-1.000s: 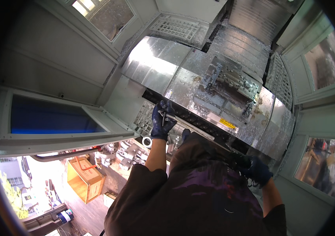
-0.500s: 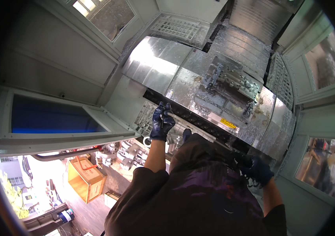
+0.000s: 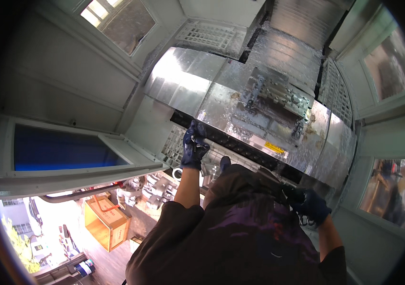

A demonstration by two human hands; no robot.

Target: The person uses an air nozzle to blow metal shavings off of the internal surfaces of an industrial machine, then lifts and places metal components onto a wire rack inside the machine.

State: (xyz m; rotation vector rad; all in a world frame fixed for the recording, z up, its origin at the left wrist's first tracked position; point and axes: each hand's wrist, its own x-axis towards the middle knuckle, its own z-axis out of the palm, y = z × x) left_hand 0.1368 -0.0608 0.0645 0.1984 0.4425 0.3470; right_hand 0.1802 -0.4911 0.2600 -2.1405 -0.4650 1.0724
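Note:
My left hand (image 3: 194, 147), in a dark blue glove, is raised near the front edge of the machine's silvery metal cover (image 3: 183, 90). Its fingers are bent together in a pinch; whatever they hold is too small to make out. A pale bar or ledge (image 3: 240, 162) runs from beside that hand down to the right, under the black gap. On the right, close to my body, my gloved right hand (image 3: 311, 206) is closed. Dark and shiny metal bits show at its fingers, but their kind is unclear. A fixture block (image 3: 283, 97) bolted on the table lies farther off.
Light grey walls of the machine enclosure (image 3: 64, 76) surround me, with windows. A half-open door panel (image 3: 69, 147) with a blue window stands left. Beyond it are a wooden crate (image 3: 119, 232) and metal parts (image 3: 157, 190). Slatted grates (image 3: 335, 92) flank the cover, which carries scattered chips.
The view has shifted slightly, so the machine sits a little farther left. My left hand has turned a little and its fingers bunch more closely. My right hand stays nearly in place.

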